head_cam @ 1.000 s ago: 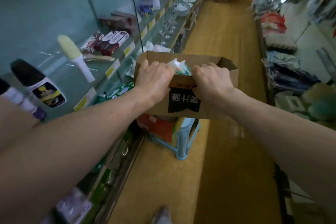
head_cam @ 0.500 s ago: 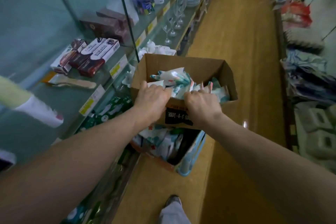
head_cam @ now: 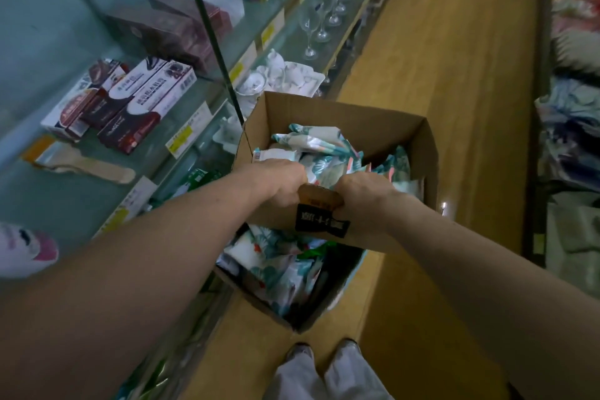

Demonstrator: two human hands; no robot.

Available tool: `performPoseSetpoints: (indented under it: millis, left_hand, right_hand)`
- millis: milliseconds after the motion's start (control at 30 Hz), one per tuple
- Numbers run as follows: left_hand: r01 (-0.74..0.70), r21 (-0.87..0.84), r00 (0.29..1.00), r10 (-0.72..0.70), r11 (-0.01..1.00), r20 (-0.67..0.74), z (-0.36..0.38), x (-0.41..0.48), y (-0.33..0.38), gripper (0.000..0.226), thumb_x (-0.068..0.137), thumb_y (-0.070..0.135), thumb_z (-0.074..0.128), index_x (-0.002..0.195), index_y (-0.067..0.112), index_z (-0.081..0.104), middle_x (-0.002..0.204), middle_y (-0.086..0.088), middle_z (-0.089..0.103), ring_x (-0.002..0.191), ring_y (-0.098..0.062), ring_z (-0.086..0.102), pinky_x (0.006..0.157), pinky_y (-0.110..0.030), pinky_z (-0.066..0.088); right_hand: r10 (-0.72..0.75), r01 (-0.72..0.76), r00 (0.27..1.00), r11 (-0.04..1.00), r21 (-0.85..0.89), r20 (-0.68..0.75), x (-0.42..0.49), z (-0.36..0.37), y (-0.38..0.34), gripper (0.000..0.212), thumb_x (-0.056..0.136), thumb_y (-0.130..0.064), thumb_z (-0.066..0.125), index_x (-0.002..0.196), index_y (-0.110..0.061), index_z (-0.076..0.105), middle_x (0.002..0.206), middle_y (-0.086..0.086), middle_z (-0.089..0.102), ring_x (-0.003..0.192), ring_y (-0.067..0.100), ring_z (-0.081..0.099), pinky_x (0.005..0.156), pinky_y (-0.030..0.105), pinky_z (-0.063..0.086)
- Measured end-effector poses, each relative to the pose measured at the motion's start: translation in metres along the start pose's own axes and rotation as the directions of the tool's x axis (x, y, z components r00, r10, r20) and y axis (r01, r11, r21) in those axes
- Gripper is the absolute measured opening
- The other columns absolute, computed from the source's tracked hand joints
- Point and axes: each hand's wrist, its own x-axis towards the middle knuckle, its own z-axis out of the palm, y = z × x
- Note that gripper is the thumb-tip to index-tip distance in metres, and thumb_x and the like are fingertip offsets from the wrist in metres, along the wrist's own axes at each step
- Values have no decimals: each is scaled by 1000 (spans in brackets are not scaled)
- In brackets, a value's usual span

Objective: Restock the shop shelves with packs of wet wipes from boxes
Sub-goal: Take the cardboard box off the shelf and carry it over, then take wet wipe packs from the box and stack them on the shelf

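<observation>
Two hands [head_cam: 276,182] [head_cam: 363,195] gripping box [head_cam: 324,114], wipes [head_cam: 321,143] inside

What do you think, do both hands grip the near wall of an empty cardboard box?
Not empty. The head view shows the left hand and right hand gripping the near wall of the cardboard box, which holds packs of wet wipes.

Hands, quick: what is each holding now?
Left hand: grips the near wall of the open brown cardboard box.
Right hand: grips the same box wall.
</observation>
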Motion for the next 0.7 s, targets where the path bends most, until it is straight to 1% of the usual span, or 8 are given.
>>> performPoseSetpoints:
  millis: [133,300,433,533,600,633,667,700]
  left_hand:
    - [-4,-41,1000,4,999,-2,9,0,-1,20,93,23,53,106,12,63,102,-8,61,94,-26,58,73,-30,45]
    - [-28,-72,995,21,997,-99,32,-21,1,18,92,19,51,102,12,64,102,-10,63,95,-28,58,69,-27,39]
    - [-77,-81,974,58,994,-221,62,-40,4,16,93,18,51,97,12,65,96,-7,61,92,-25,58,76,-36,48]
    - [-131,-67,958,109,989,-265,77,-51,4,19,94,19,50,104,12,65,100,-4,60,99,-20,51,81,-35,45]
    - [-123,-70,961,101,990,-258,75,-56,5,22,93,27,50,106,16,64,100,0,58,101,-17,50,81,-32,43]
    - [-99,-88,967,75,991,-243,72,-56,5,26,93,36,51,106,19,64,100,1,58,101,-16,50,81,-31,43]
    - [-63,-114,975,36,991,-219,67,-55,5,34,90,48,50,105,21,65,98,2,59,99,-15,51,81,-32,44]
    - [-25,-144,981,-4,989,-192,62,-53,6,48,84,63,47,104,23,65,97,2,59,97,-15,52,81,-32,45]
  right_hand:
    - [-44,44,999,999,-32,4,5,5,1,25,90,-27,56,113,-15,60,109,9,62,100,28,60,70,31,40]
    - [-143,138,989,981,-140,-26,-9,16,-12,24,96,-23,50,118,-15,56,116,7,61,106,27,59,70,30,36]
    - [-241,232,970,948,-219,-18,-25,25,-22,23,98,-12,43,115,-15,58,117,6,62,106,27,60,68,32,38]
    - [-292,281,956,930,-238,-13,-35,34,-29,23,98,-9,42,115,-13,57,119,7,62,108,27,60,66,32,36]
    - [-270,259,962,948,-184,-37,-36,36,-29,20,98,-15,45,114,-14,57,119,6,62,108,27,60,67,31,35]
    - [-253,244,966,958,-152,-48,-34,36,-27,19,98,-21,46,113,-15,57,118,6,62,107,26,60,68,31,35]
    - [-239,231,970,965,-122,-54,-33,34,-25,20,98,-27,48,112,-16,57,116,5,62,106,26,60,67,30,34]
    - [-229,223,972,970,-98,-57,-33,32,-22,22,97,-32,49,110,-16,57,113,4,62,104,26,60,67,30,34]
